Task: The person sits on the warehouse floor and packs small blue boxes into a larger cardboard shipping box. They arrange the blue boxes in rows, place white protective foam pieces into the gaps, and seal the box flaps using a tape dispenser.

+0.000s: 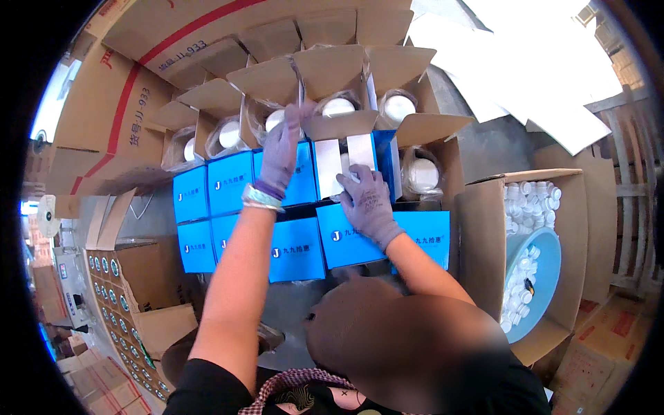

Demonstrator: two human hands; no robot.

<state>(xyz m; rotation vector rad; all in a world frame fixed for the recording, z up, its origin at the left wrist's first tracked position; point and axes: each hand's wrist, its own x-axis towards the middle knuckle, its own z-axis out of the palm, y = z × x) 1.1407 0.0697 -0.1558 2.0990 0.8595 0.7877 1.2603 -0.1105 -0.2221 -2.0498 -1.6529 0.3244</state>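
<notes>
Your right hand (370,200), in a grey glove, lay on the near right part of an open blue box (328,169), which stood in the middle of the scene. Its fingers were bent at the white inner flaps (361,151); whether they gripped the flaps or only rested there, you could not tell. Your left hand (282,149), gloved too and with a pale band (263,197) at the wrist, was open, its blurred fingers stretched toward the far side; whether they touched anything could not be told.

The open box stood in the far row of blue boxes, at the right of three closed ones (230,176). More closed blue boxes (297,249) made a near row, beneath your forearms. Beyond the far row, brown cartons (332,69) stood with flaps raised, and round white lids (400,109) showed in them, wrapped in clear plastic (228,135).

On the right, a cardboard box (477,228) held small white bottles (529,207) and a light blue basin (546,277) with more of them. On the near left, a carton (155,273) stood beside rows of round-topped items (114,297). White sheets (512,76) lay on the far right.
</notes>
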